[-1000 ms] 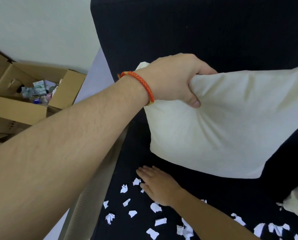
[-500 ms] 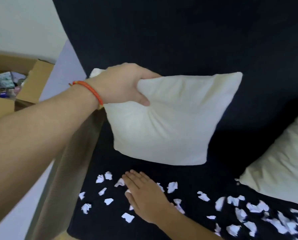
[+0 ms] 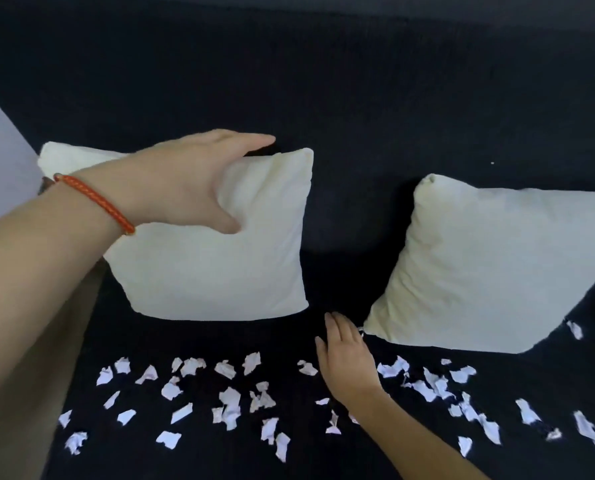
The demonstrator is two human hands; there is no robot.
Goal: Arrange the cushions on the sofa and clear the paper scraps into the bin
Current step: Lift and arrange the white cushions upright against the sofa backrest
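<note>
A white cushion (image 3: 220, 271) stands upright on the dark sofa seat (image 3: 306, 459), leaning on the backrest (image 3: 323, 81) at the left end. My left hand (image 3: 185, 181), with a red bracelet at the wrist, reaches over its top edge with fingers stretched straight and the thumb lying on its front face. A second white cushion (image 3: 497, 265) leans tilted against the backrest to the right. My right hand (image 3: 344, 362) lies flat on the seat between the two cushions, fingers straight. Several torn white paper scraps (image 3: 230, 400) are strewn along the front of the seat.
The sofa's armrest (image 3: 67, 358) runs down the left side, partly behind my left forearm. Pale floor (image 3: 2, 161) shows beyond it at the far left. More scraps (image 3: 528, 410) lie in front of the right cushion.
My left hand set the lifted cushion down against the backrest and uncurled its fingers. My right hand slid right along the seat. The view swung right, bringing the second cushion in.
</note>
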